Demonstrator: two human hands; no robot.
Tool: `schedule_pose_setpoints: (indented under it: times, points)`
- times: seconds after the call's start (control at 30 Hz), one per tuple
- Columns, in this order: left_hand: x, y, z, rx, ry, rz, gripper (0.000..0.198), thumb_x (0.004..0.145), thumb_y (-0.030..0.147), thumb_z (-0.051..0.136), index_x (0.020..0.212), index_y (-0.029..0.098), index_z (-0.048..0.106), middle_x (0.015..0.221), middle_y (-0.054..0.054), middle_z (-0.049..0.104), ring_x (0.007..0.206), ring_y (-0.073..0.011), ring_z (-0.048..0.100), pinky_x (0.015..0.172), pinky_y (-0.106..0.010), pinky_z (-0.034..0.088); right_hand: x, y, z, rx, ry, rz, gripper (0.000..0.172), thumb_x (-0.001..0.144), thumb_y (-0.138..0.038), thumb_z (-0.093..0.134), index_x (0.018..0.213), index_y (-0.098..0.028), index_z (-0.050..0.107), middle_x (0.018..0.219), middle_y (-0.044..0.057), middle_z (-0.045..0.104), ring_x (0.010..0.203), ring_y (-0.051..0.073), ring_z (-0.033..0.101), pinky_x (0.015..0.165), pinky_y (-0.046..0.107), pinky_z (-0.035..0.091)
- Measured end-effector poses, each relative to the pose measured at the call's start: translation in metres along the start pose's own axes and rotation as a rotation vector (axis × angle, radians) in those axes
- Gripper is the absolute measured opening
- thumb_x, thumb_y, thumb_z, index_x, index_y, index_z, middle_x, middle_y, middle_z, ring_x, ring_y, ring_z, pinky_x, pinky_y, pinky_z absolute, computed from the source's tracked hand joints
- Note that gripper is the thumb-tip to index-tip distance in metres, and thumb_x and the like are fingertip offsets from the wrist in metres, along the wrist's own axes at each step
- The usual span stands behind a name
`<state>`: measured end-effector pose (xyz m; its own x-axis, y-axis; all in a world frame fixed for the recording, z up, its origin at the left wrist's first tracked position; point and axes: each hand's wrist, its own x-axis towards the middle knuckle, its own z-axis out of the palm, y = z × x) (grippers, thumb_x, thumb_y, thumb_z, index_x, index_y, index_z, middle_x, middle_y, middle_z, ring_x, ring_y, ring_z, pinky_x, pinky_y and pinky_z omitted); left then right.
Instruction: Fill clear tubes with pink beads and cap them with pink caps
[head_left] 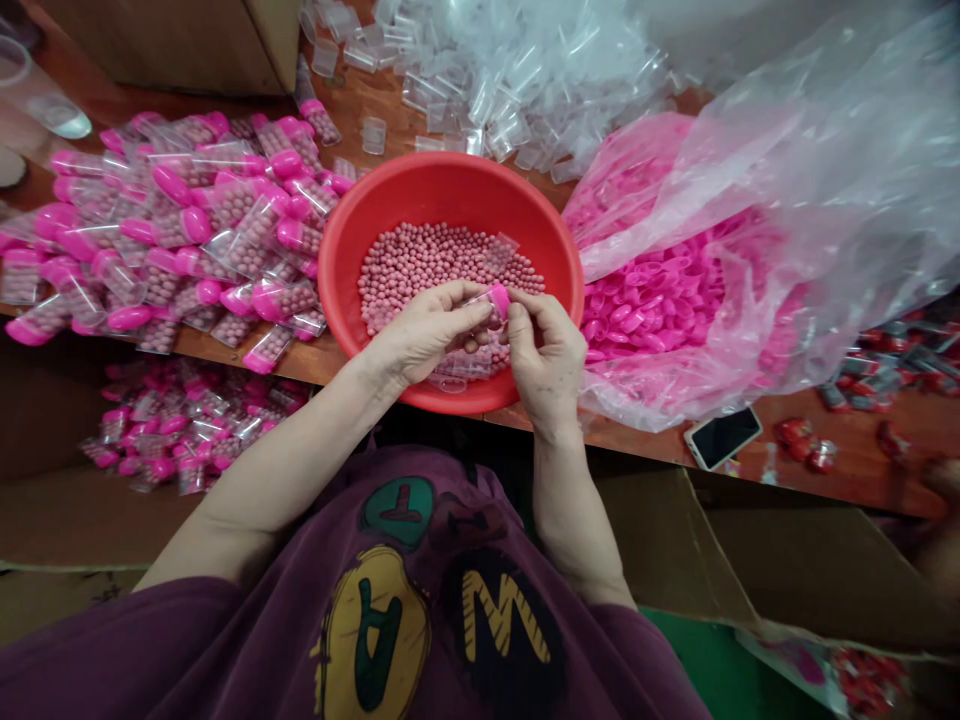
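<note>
- Work, seen from your head camera, looks well along but far from finished: on your left, a heap of filled tubes (187, 220) with pink tops covers that end of the table (847, 482), and a second heap of filled tubes (180, 430) lies lower down.
- Plenty appears left to do: the red basin (525, 215) before you holds many loose pink beads (427, 260), clear empty tubes (510, 90) are piled behind it, and the plastic bag (675, 215) to its right is full of loose pink caps (660, 300).
- Your one tube in hand, a clear one, sits over the basin, its pink cap (498, 297) facing your right; judging by that, you are at the capping stage.
- Your left hand (424, 335) has its thumb and fingers closed around this tube, hiding most of it.
- Your right hand (547, 350) has thumb and forefinger drawn close together at the cap's right edge; they are so small here that I cannot tell whether they grip the cap or merely rest against it.
</note>
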<state>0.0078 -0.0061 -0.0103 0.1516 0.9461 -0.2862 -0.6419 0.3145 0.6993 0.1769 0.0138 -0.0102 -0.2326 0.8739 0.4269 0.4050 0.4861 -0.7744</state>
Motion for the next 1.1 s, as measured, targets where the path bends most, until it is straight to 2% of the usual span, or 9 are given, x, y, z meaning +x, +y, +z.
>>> schedule_pose_setpoints:
  times: [0.13,0.33,0.47,0.57,0.73,0.83,0.9,1.0,1.1]
  points:
    - [-0.001,0.003,0.004,0.017,0.028,0.004,0.034,0.085,0.034,0.1,0.1,0.016,0.076,0.084,0.0,0.072,0.068,-0.0084,0.062,0.063,-0.023,0.047,-0.002,-0.001,0.003,-0.012,-0.021,0.001,0.024,0.112,-0.034,0.059,0.12,-0.024,0.079,0.11,0.006,0.082,0.1,0.021,0.078,0.093,0.042,0.067]
    - [-0.004,0.005,0.013,0.071,0.099,0.047,0.034,0.081,0.03,0.102,0.091,0.016,0.073,0.072,0.005,0.063,0.061,-0.0061,0.054,0.059,-0.021,0.044,0.001,0.005,0.0,-0.129,-0.038,-0.155,0.028,0.113,-0.034,0.054,0.121,-0.024,0.079,0.103,0.006,0.081,0.095,0.021,0.076,0.09,0.044,0.067]
    - [-0.002,0.004,0.011,0.004,0.07,0.079,0.033,0.077,0.026,0.101,0.098,0.016,0.078,0.08,0.003,0.069,0.064,-0.0068,0.059,0.062,-0.021,0.047,0.004,0.001,-0.01,-0.109,-0.098,-0.228,0.034,0.113,-0.028,0.053,0.137,-0.025,0.077,0.122,0.01,0.078,0.114,0.024,0.076,0.103,0.048,0.067]
    - [0.001,0.005,0.007,-0.02,0.061,0.102,0.033,0.075,0.025,0.1,0.1,0.015,0.081,0.084,0.001,0.073,0.067,-0.0083,0.062,0.067,-0.023,0.053,0.006,0.001,-0.019,-0.07,-0.169,-0.178,0.04,0.112,-0.027,0.054,0.147,-0.031,0.073,0.131,0.009,0.071,0.124,0.024,0.071,0.111,0.05,0.065]
    - [0.002,0.005,0.005,0.077,0.095,0.105,0.031,0.074,0.03,0.101,0.095,0.017,0.083,0.082,0.001,0.075,0.066,-0.0094,0.063,0.066,-0.024,0.051,0.005,0.02,-0.012,0.007,-0.064,0.006,0.055,0.113,-0.046,0.06,0.166,-0.033,0.049,0.132,0.01,0.073,0.116,0.024,0.075,0.1,0.046,0.071]
    - [0.001,0.004,0.004,0.11,0.087,0.14,0.036,0.07,0.034,0.105,0.093,0.017,0.085,0.086,-0.001,0.078,0.071,-0.01,0.065,0.07,-0.024,0.053,0.001,0.022,-0.006,-0.003,-0.036,0.0,0.053,0.114,-0.05,0.057,0.163,-0.029,0.051,0.136,0.013,0.075,0.121,0.026,0.078,0.105,0.049,0.07]
    - [0.001,0.002,0.002,0.108,0.084,0.151,0.041,0.065,0.035,0.108,0.093,0.016,0.085,0.091,-0.002,0.081,0.077,-0.0116,0.069,0.076,-0.025,0.057,-0.002,0.016,-0.007,-0.077,-0.089,-0.049,0.053,0.114,-0.05,0.056,0.162,-0.027,0.054,0.145,0.015,0.074,0.131,0.029,0.076,0.115,0.054,0.066]
    - [0.001,0.0,0.001,0.113,0.118,0.121,0.041,0.063,0.034,0.109,0.092,0.017,0.085,0.092,-0.003,0.082,0.081,-0.0136,0.071,0.08,-0.027,0.059,-0.006,0.005,-0.007,-0.209,-0.229,-0.126,0.07,0.106,-0.053,0.068,0.166,-0.022,0.05,0.157,0.019,0.068,0.145,0.036,0.068,0.124,0.061,0.059]
    - [0.002,0.0,0.002,0.112,0.154,0.091,0.038,0.064,0.031,0.108,0.09,0.017,0.084,0.09,-0.002,0.082,0.079,-0.0134,0.071,0.079,-0.027,0.059,-0.008,0.004,0.002,-0.353,-0.239,-0.142,0.089,0.095,-0.056,0.081,0.166,-0.016,0.046,0.158,0.024,0.066,0.145,0.042,0.065,0.123,0.067,0.056]
